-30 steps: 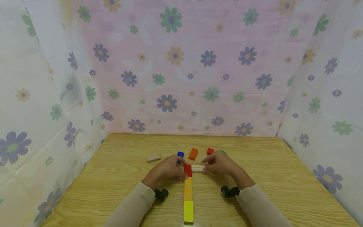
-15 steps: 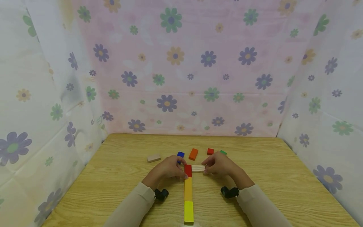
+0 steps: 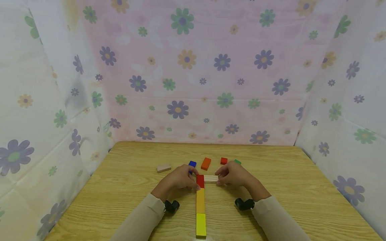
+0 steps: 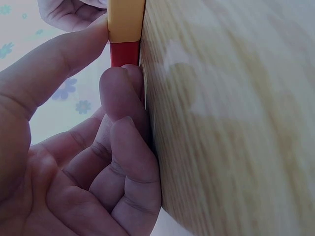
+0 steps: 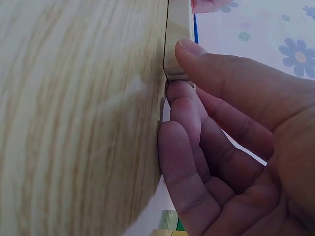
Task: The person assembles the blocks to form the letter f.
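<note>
My left hand [image 3: 181, 177] grips the red block [image 3: 200, 181] at the far end of a straight row, with the thumb on its near side and the index finger at its far edge. Nearer in that row lie an orange-yellow block [image 3: 200, 201] and a yellow block [image 3: 200, 225]. A plain wooden block [image 3: 210, 178] extends rightward from the red one, crosswise to the row. My right hand [image 3: 236, 174] pinches its right end. In the right wrist view the thumb presses the plain block's [image 5: 179, 29] near side, and the other fingers bend at its end.
Behind the hands lie a beige block [image 3: 163, 168], a partly covered blue block [image 3: 192, 164], an orange block [image 3: 206, 163], a small red block [image 3: 223, 161] and a green block [image 3: 237, 162]. Flowered cloth [image 3: 205, 77] hangs behind the wooden table [image 3: 126, 187] and at both sides.
</note>
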`<action>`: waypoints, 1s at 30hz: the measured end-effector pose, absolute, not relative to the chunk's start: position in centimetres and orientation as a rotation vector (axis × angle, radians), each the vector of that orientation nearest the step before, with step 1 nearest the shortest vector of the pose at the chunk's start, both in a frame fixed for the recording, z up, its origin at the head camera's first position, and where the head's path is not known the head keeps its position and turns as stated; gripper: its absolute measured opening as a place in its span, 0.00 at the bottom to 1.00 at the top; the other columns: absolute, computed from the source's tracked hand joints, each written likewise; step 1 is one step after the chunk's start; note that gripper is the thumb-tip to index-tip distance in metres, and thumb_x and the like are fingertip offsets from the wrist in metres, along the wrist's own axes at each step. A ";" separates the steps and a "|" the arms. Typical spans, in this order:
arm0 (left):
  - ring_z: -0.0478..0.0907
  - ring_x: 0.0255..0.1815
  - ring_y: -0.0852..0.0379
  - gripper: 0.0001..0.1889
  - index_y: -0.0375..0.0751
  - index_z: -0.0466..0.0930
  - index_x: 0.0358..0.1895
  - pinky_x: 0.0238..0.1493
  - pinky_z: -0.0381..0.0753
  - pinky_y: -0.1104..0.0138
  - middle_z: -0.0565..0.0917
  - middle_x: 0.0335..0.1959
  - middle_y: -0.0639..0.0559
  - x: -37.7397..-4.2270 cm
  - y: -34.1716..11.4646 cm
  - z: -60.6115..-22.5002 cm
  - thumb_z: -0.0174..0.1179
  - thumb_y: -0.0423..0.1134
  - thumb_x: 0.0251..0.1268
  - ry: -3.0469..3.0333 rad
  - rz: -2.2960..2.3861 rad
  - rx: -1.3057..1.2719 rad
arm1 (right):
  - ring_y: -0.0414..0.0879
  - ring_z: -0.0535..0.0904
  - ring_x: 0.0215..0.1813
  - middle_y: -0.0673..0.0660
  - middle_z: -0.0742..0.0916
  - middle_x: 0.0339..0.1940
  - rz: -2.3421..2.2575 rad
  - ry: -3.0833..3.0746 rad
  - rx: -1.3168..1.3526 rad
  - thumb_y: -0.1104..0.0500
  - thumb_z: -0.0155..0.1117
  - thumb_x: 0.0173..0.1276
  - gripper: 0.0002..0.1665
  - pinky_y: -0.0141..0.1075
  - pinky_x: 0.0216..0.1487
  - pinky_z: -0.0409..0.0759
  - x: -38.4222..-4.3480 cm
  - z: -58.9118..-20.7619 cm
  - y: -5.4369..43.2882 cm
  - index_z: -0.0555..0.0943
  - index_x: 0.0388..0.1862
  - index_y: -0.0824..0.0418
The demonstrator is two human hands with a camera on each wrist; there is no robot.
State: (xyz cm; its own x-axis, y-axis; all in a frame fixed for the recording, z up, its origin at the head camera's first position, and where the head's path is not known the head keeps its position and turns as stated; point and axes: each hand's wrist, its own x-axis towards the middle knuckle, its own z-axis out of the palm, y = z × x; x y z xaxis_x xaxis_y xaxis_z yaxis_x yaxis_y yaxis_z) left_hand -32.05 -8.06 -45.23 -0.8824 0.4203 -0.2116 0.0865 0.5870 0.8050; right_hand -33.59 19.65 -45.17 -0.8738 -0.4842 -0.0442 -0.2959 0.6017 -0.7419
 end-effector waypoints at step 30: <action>0.84 0.29 0.51 0.27 0.45 0.82 0.55 0.34 0.81 0.61 0.88 0.31 0.51 -32.0 -8.1 -45.2 0.82 0.43 0.51 2.453 1.196 0.425 | 0.45 0.84 0.34 0.50 0.90 0.31 -1.135 2.583 -0.635 0.57 0.81 0.61 0.17 0.39 0.34 0.84 -33.6 -45.1 19.7 0.90 0.48 0.61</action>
